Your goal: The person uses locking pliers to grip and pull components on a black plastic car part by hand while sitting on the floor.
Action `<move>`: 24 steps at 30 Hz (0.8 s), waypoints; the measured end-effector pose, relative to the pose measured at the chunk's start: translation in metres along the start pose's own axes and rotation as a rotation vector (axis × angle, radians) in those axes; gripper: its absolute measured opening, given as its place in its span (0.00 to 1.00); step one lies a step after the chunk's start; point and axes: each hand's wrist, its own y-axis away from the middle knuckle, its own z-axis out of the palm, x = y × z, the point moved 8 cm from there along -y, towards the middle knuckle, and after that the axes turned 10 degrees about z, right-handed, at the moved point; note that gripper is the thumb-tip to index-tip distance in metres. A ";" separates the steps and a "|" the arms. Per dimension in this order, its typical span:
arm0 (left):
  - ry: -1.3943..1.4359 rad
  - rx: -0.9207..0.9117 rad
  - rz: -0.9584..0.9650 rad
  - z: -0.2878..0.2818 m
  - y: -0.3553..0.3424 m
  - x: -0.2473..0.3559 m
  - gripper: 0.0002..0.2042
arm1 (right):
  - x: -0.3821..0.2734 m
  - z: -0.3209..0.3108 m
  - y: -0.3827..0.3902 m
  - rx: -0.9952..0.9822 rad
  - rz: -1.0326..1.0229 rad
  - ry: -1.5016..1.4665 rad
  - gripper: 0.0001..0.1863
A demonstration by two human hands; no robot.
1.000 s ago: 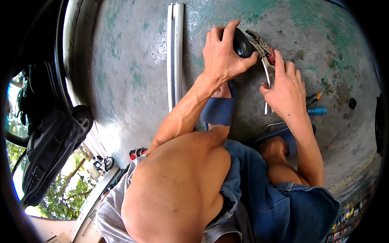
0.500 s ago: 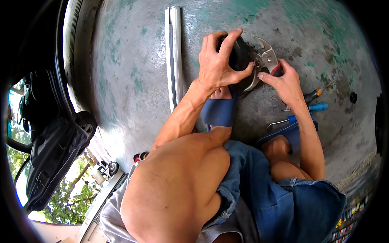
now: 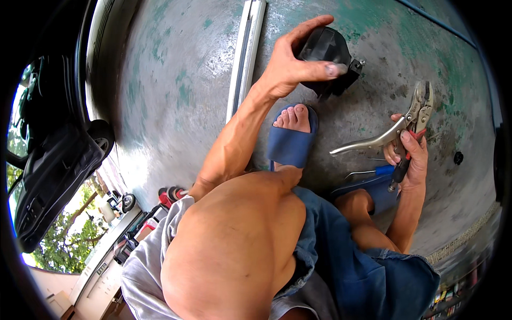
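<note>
The left fingers (image 3: 320, 24) curl around a black part (image 3: 328, 50), thumb (image 3: 330, 68) pressed across its near face and the other fingers hooked over its far top edge, so the left hand (image 3: 290, 66) has the part firmly in its grip. The part sits on or just above the floor (image 3: 176, 106); which of the two cannot be told. A small metal stub juts from its right side. It lies just beyond the sandal (image 3: 290, 144), a blue slide worn on the left foot, toes pointing toward the part.

The right fingers (image 3: 408, 140) are closed around two tools at once: the lower handle of silver locking pliers (image 3: 397, 130) and a screwdriver (image 3: 401, 169) with a red and black grip, which hangs down out of the palm. The right hand (image 3: 408, 160) holds them well right of the sandal. The pliers' jaws point up and away; the handles stand spread apart, the free one sticking out left toward the sandal.

A wrench (image 3: 368, 172) with a blue grip lies on the floor right of the sandal, just below the pliers' handle. A long pale metal rail (image 3: 245, 53) lies on the floor left of the sandal, running away from the person. A small dark round thing (image 3: 457, 158) lies far right of the sandal. A dark car door (image 3: 50, 176) stands open far left of it.
</note>
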 end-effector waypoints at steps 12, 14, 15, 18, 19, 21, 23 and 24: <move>0.681 -0.166 -0.314 0.037 0.015 -0.038 0.55 | 0.032 -0.048 -0.012 0.317 0.075 0.149 0.17; 0.722 -0.130 -0.349 0.040 0.018 -0.042 0.53 | 0.031 -0.033 -0.006 0.180 0.099 0.087 0.31; 0.756 -0.109 -0.392 0.042 0.021 -0.045 0.52 | 0.030 -0.035 -0.001 0.181 0.108 0.105 0.31; 0.825 -0.119 -0.411 0.037 0.024 -0.051 0.42 | 0.015 -0.029 0.023 -0.178 -0.009 -0.074 0.43; 0.824 -0.111 -0.429 0.034 0.025 -0.051 0.41 | 0.008 -0.028 0.033 -0.256 -0.014 -0.075 0.45; 0.821 -0.097 -0.462 0.032 0.026 -0.051 0.38 | -0.019 -0.008 0.051 -0.601 -0.084 -0.084 0.45; 0.845 -0.102 -0.481 0.036 0.022 -0.054 0.35 | -0.039 0.023 0.071 -0.779 -0.105 -0.071 0.46; 0.827 -0.083 -0.496 0.033 0.025 -0.055 0.34 | -0.036 0.039 0.071 -0.819 -0.091 -0.091 0.46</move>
